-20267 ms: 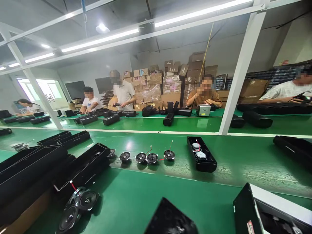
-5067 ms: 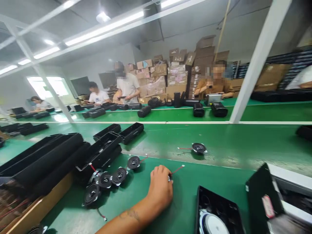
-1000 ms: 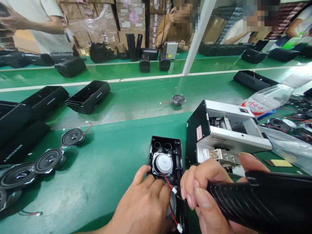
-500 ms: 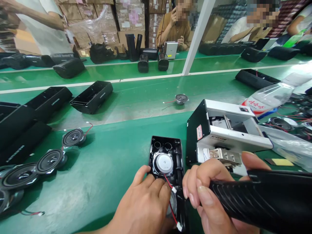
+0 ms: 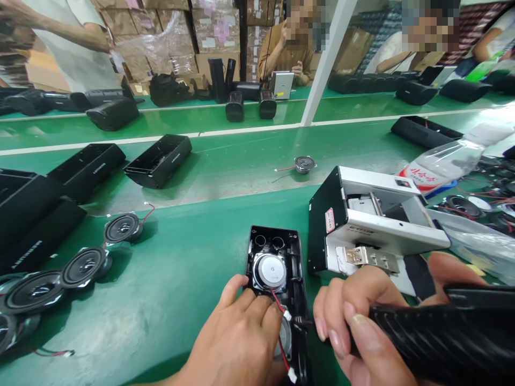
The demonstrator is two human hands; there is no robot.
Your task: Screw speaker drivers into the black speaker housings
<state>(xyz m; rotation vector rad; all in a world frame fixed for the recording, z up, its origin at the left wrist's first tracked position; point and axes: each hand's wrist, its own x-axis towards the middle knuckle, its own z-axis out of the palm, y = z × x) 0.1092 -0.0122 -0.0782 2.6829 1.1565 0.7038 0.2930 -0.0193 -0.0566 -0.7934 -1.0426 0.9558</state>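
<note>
An open black speaker housing (image 5: 295,284) lies on the green bench in front of me, with two round speaker drivers in it. The upper speaker driver (image 5: 270,271) shows its silver back; the lower one (image 5: 285,338) is partly covered. Red-and-black wires with white plugs (image 5: 292,374) hang loose over them. My left hand (image 5: 241,332) grips the housing by its left side, fingers reaching inside and partly hidden. In my right hand (image 5: 362,316) is a black electric screwdriver (image 5: 442,332) with a ridged grip, closed in my fingers. Its thin shaft (image 5: 301,321) points left over the housing.
A screw feeder (image 5: 374,225) stands right of the housing, a plastic bottle (image 5: 442,161) behind it. Several loose speaker drivers (image 5: 84,267) and black housings (image 5: 161,161) are at left. One driver (image 5: 304,164) sits further back. Co-workers (image 5: 277,53) are across the belt.
My right hand and the screwdriver have moved a little to the right and down, away from the screw feeder's front. My left hand keeps its place. Items on the belt have shifted slightly right.
</note>
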